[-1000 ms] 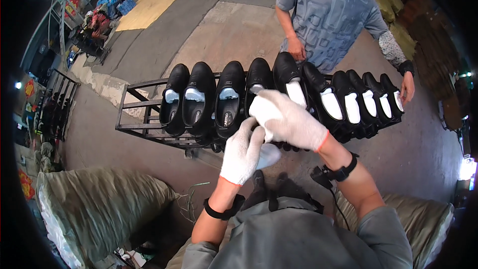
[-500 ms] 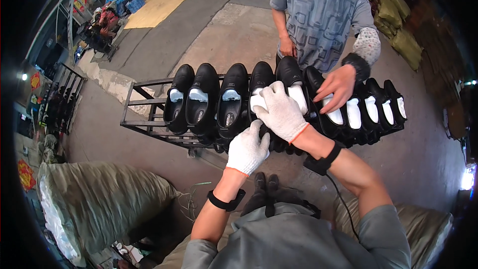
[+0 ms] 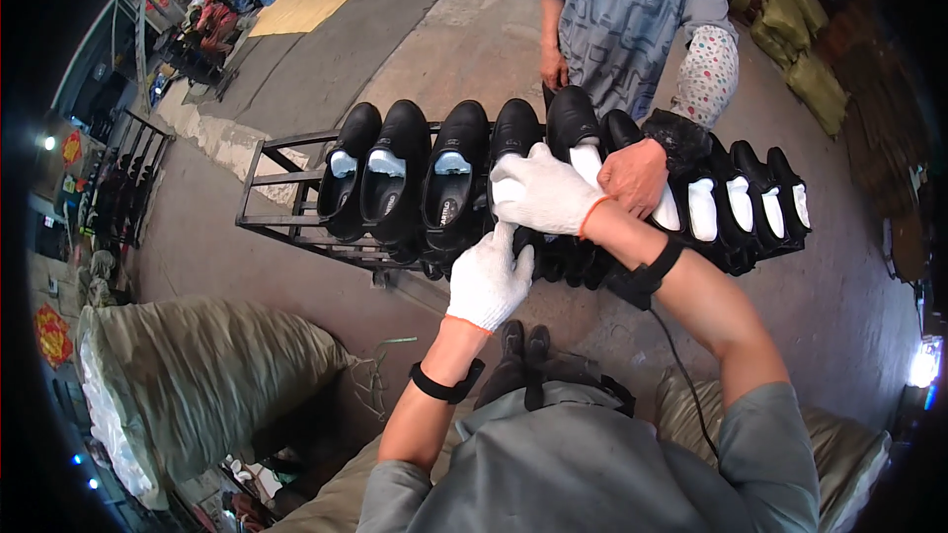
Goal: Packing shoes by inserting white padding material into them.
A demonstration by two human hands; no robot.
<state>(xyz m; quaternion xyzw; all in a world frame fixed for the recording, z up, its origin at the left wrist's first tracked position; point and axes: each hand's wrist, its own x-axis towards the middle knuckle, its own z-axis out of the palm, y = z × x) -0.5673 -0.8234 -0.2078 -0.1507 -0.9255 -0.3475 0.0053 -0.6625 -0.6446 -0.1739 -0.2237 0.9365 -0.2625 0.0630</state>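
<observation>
Black slip-on shoes stand in a row on a metal rack (image 3: 281,229), toes pointing away from me. My right hand (image 3: 548,192), in a white knitted glove, is closed over the opening of the fourth black shoe (image 3: 516,123) from the left, its fingers on the white insert inside. At this shoe's heel my gloved left hand (image 3: 491,281) has its fingers closed, gripping the heel edge; the fingertips are partly hidden. The three shoes to the left, such as this black shoe (image 3: 461,133), show pale blue-white stuffing (image 3: 452,164) in their toes.
Across the rack a person (image 3: 637,30) has a bare hand (image 3: 635,180) in a shoe right beside my right hand. White inserts (image 3: 702,210) fill the shoes farther right. A large wrapped sack (image 3: 217,385) stands at lower left, and a cable (image 3: 686,385) trails from my right wrist.
My right hand has shifted slightly left and down over the same shoe. The other person's hand has moved left and closed up. The rack sits a little higher in view.
</observation>
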